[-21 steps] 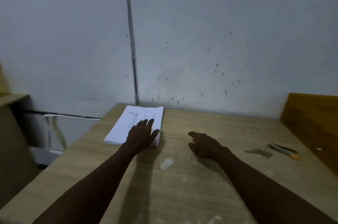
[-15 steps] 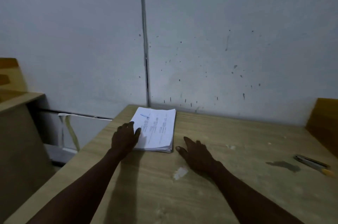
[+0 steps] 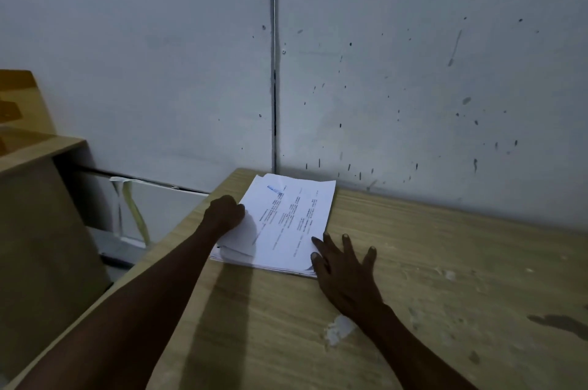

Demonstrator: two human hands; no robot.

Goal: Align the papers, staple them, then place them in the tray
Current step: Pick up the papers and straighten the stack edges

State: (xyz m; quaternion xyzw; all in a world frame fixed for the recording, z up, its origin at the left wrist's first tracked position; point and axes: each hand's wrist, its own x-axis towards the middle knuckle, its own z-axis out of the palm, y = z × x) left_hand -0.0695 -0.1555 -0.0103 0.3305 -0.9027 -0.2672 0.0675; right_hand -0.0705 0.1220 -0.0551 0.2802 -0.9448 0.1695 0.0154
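A stack of white printed papers (image 3: 286,221) lies at the far left corner of the wooden table (image 3: 445,262), against the wall. My left hand (image 3: 224,213) is at the stack's left edge, fingers curled around the sheets there, and the near-left corner of the top pages is lifted. My right hand (image 3: 342,265) lies flat with fingers spread at the stack's near right corner, thumb and forefinger touching the paper edge. The stapler and the tray are out of view.
The table's left edge runs just beside the stack, with a drop to the floor. A lower wooden desk (image 3: 35,167) stands to the left. A dark stain (image 3: 560,323) and white scuffs (image 3: 339,327) mark the tabletop on the right.
My left hand slid off the top of the stack to its left edge and closed on the sheets. My right hand moved forward to the stack's right corner. The view swung left, losing the stapler.
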